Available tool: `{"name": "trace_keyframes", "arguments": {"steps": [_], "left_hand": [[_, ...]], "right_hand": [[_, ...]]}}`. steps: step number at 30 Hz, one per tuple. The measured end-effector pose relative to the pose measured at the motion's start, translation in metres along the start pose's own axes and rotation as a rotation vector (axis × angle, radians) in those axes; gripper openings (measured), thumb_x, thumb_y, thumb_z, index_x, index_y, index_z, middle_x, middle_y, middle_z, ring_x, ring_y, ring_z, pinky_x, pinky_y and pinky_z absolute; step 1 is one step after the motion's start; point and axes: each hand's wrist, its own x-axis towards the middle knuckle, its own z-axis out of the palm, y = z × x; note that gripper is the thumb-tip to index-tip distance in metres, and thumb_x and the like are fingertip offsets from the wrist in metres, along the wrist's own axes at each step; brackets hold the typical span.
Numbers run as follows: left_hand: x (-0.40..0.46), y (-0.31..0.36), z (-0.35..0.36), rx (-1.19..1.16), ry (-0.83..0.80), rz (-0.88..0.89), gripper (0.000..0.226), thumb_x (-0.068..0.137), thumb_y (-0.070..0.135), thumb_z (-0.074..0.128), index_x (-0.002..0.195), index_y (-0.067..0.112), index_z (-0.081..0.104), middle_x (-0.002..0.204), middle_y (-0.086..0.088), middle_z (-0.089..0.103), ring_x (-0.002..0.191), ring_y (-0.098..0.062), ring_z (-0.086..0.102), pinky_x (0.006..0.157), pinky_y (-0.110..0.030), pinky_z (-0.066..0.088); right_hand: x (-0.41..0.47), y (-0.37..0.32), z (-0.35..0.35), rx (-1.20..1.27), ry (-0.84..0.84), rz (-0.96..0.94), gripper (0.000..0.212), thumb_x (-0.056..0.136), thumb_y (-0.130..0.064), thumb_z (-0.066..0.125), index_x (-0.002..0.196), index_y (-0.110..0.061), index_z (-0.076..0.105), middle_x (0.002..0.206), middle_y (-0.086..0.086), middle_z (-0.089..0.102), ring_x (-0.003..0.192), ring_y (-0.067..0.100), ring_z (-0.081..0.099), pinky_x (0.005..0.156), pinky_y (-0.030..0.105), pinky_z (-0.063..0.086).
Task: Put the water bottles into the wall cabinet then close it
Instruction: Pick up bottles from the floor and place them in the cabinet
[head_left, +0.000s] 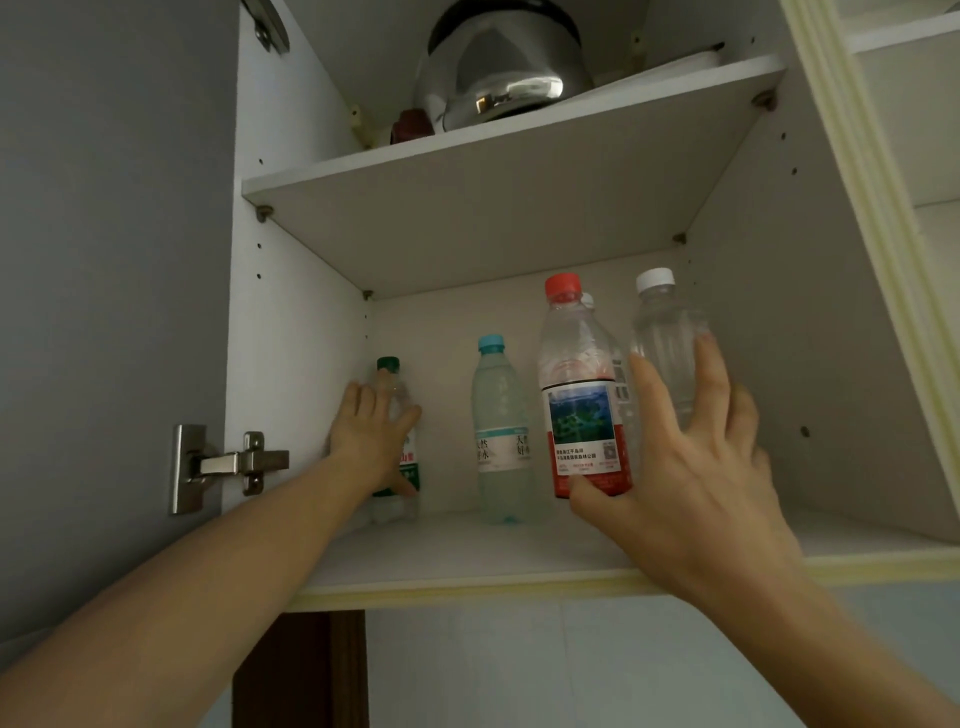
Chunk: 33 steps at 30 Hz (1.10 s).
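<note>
White cabinet stands open, door swung to the left w/ a metal hinge showing. On the bottom shelf stand the water bottles, all upright. Left hand is wrapped around the green-cap bottle in the back left corner. Blue-cap bottle stands free in the middle, apart from both hands. Right hand is spread wide: thumb on the base of the red-cap bottle, fingers against the clear white-cap bottle just right of it. Another bottle sits behind the red-cap one, mostly hidden. Upper shelf carries a shiny steel kettle and a dark red item, too small to tell.
</note>
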Motion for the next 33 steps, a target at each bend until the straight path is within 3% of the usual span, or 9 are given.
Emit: {"name": "trace_keyframes", "arguments": {"steps": [5, 8, 10, 12, 15, 17, 20, 29, 33], "left_hand": [[-0.009, 0.014, -0.019, -0.178, -0.062, -0.061, 0.099, 0.088, 0.061, 0.063, 0.160, 0.018, 0.010, 0.166, -0.026, 0.002, 0.150, -0.042, 0.013, 0.123, -0.057, 0.006], [-0.008, 0.008, -0.037, -0.893, 0.203, -0.158, 0.057, 0.097, 0.024, 0.057, 0.150, 0.013, 0.039, 0.158, -0.018, 0.034, 0.136, -0.034, 0.042, 0.113, -0.045, 0.036], [-0.006, 0.006, -0.055, -1.372, 0.201, -0.158, 0.059, 0.099, 0.028, 0.057, 0.152, 0.015, 0.036, 0.153, -0.015, 0.042, 0.131, -0.030, 0.048, 0.106, -0.041, 0.043], [-0.009, 0.012, -0.069, -1.620, 0.045, -0.048, 0.083, 0.095, 0.043, 0.065, 0.159, 0.024, 0.017, 0.155, -0.014, 0.042, 0.131, -0.031, 0.050, 0.106, -0.047, 0.045], [-0.022, 0.031, -0.081, -1.675, -0.118, 0.057, 0.113, 0.083, 0.050, 0.078, 0.160, 0.034, -0.003, 0.147, -0.004, 0.048, 0.119, -0.027, 0.060, 0.084, -0.046, 0.058], [-0.028, 0.044, -0.082, -1.656, -0.075, 0.129, 0.111, 0.079, 0.043, 0.084, 0.156, 0.030, 0.005, 0.129, 0.007, 0.055, 0.104, -0.016, 0.065, 0.070, -0.040, 0.061], [-0.026, 0.052, -0.077, -1.614, 0.036, 0.167, 0.095, 0.078, 0.030, 0.087, 0.147, 0.024, 0.021, 0.116, 0.001, 0.062, 0.099, -0.016, 0.068, 0.072, -0.048, 0.064], [-0.002, 0.039, -0.036, -1.412, 0.028, 0.065, 0.091, 0.083, 0.021, 0.082, 0.148, 0.016, 0.019, 0.119, -0.007, 0.061, 0.099, -0.020, 0.064, 0.078, -0.035, 0.058], [0.006, 0.037, -0.018, -1.326, 0.023, -0.014, 0.105, 0.085, 0.025, 0.082, 0.158, 0.017, 0.006, 0.132, -0.015, 0.055, 0.113, -0.030, 0.061, 0.095, -0.045, 0.054]], "right_hand": [[-0.001, -0.001, -0.001, -0.007, -0.016, 0.006, 0.111, 0.071, -0.076, 0.061, 0.155, -0.040, 0.000, 0.165, 0.002, -0.022, 0.152, 0.044, 0.002, 0.112, 0.065, 0.031], [-0.001, -0.003, -0.002, 0.000, -0.028, 0.008, 0.110, 0.071, -0.076, 0.061, 0.155, -0.041, -0.001, 0.166, 0.001, -0.024, 0.153, 0.043, -0.001, 0.114, 0.065, 0.028], [-0.001, -0.004, -0.003, -0.003, -0.040, 0.014, 0.110, 0.072, -0.076, 0.062, 0.156, -0.041, -0.001, 0.166, 0.001, -0.026, 0.153, 0.043, -0.003, 0.115, 0.065, 0.026], [-0.001, -0.005, -0.004, -0.006, -0.045, 0.012, 0.111, 0.072, -0.076, 0.063, 0.156, -0.041, 0.000, 0.166, 0.001, -0.025, 0.153, 0.043, -0.003, 0.115, 0.065, 0.026], [-0.001, -0.006, -0.006, -0.010, -0.043, 0.020, 0.111, 0.071, -0.075, 0.065, 0.156, -0.041, 0.001, 0.166, 0.001, -0.025, 0.153, 0.044, -0.003, 0.115, 0.066, 0.027], [-0.001, -0.007, -0.006, -0.013, -0.046, 0.022, 0.111, 0.071, -0.075, 0.064, 0.156, -0.041, 0.001, 0.166, 0.001, -0.025, 0.153, 0.044, -0.003, 0.115, 0.066, 0.027], [-0.002, -0.007, -0.007, -0.012, -0.048, 0.021, 0.111, 0.070, -0.076, 0.062, 0.156, -0.041, 0.001, 0.166, 0.001, -0.025, 0.153, 0.045, -0.001, 0.114, 0.067, 0.028], [-0.006, -0.006, -0.005, -0.019, 0.005, 0.127, 0.141, 0.065, -0.084, 0.068, 0.157, -0.025, -0.020, 0.166, 0.016, -0.008, 0.147, 0.047, 0.023, 0.110, 0.059, 0.038], [-0.006, -0.005, -0.003, -0.034, 0.007, 0.136, 0.138, 0.067, -0.084, 0.064, 0.157, -0.019, -0.018, 0.165, 0.016, -0.002, 0.145, 0.044, 0.027, 0.109, 0.057, 0.039]]}}
